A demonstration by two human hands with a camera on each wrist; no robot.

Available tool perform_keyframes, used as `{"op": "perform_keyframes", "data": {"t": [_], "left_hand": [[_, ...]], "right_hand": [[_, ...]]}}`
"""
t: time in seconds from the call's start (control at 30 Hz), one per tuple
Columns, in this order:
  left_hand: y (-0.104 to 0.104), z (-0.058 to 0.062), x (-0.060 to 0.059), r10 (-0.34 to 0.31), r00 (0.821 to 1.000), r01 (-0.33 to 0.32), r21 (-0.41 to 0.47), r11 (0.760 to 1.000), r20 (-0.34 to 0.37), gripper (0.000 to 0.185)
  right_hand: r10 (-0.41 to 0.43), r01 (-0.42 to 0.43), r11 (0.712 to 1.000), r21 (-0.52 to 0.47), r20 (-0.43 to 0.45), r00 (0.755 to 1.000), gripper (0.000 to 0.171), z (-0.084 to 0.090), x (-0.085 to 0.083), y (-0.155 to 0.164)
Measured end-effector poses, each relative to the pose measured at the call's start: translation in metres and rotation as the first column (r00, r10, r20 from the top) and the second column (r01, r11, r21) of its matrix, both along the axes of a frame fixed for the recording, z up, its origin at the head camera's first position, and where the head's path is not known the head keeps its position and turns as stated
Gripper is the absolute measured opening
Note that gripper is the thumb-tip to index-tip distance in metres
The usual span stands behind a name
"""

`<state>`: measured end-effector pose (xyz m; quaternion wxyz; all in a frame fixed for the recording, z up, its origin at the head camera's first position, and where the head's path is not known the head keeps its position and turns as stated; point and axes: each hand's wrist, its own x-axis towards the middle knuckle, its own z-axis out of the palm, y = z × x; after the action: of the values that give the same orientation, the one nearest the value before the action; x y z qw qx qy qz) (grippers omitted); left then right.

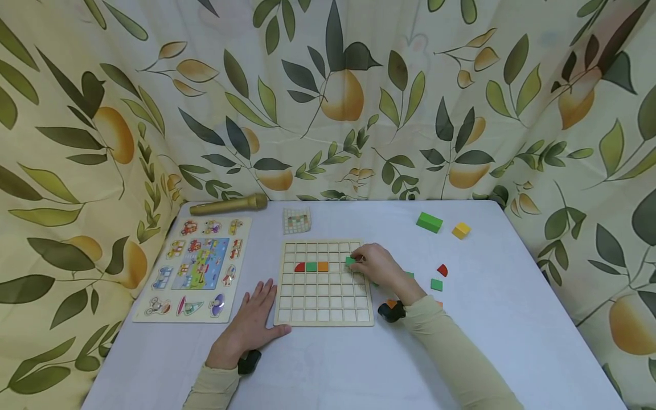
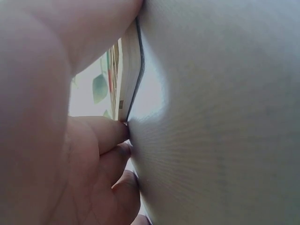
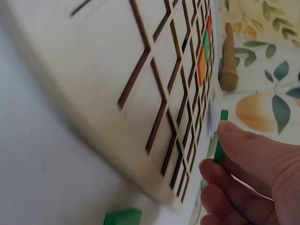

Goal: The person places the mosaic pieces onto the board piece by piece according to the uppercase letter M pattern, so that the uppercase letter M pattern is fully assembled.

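A wooden grid board (image 1: 324, 322) lies flat on the white table, divided into small square cells. In one of its rows sit a red rounded piece (image 1: 299, 267), a green square tile (image 1: 311, 267) and an orange square tile (image 1: 323, 266), side by side. My right hand (image 1: 381, 266) pinches another green tile (image 3: 221, 136) between thumb and fingers over the board's right part; the right wrist view shows it edge-on, above the cells. My left hand (image 1: 252, 319) lies with spread, straight fingers at the board's left edge, its thumb at the lower left corner.
Right of the board lie a green block (image 1: 429, 222), a yellow block (image 1: 461, 230), a red piece (image 1: 442, 270) and a green tile (image 1: 436, 285); more pieces are partly behind the right arm. A picture puzzle board (image 1: 232, 296), a gold-coloured stick (image 1: 228, 205) and a small pattern card (image 1: 296, 220) lie left and behind.
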<state>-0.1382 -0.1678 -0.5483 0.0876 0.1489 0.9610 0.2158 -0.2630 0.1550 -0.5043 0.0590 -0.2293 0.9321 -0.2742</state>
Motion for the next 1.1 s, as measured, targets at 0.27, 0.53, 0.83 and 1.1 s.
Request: {"op": "perform_keyframes", "data": {"t": [0.27,0.53,0.83,1.1], "left_hand": [[0.0,-0.001,0.0,0.005,1.0,-0.005,-0.004,1.0,-0.002,0.102],[0.0,-0.001,0.001,0.0,1.0,0.0,0.008,1.0,-0.008,0.101],[0.001,0.0,0.0,0.005,1.0,-0.005,0.001,1.0,-0.005,0.101],[0.002,0.002,0.0,0.014,1.0,-0.014,0.007,1.0,-0.005,0.101]], "right_hand": [[0.083,-0.083,0.996,0.015,-0.028,0.996,0.02,-0.004,-0.001,-0.023],[0.08,-0.079,0.996,0.033,-0.023,0.997,0.02,-0.009,-0.002,-0.033],[0.056,-0.054,0.995,0.086,-0.015,0.998,0.021,-0.009,-0.003,-0.038],[0.076,-0.069,0.993,0.1,-0.067,0.995,0.019,-0.01,-0.005,-0.04]]}}
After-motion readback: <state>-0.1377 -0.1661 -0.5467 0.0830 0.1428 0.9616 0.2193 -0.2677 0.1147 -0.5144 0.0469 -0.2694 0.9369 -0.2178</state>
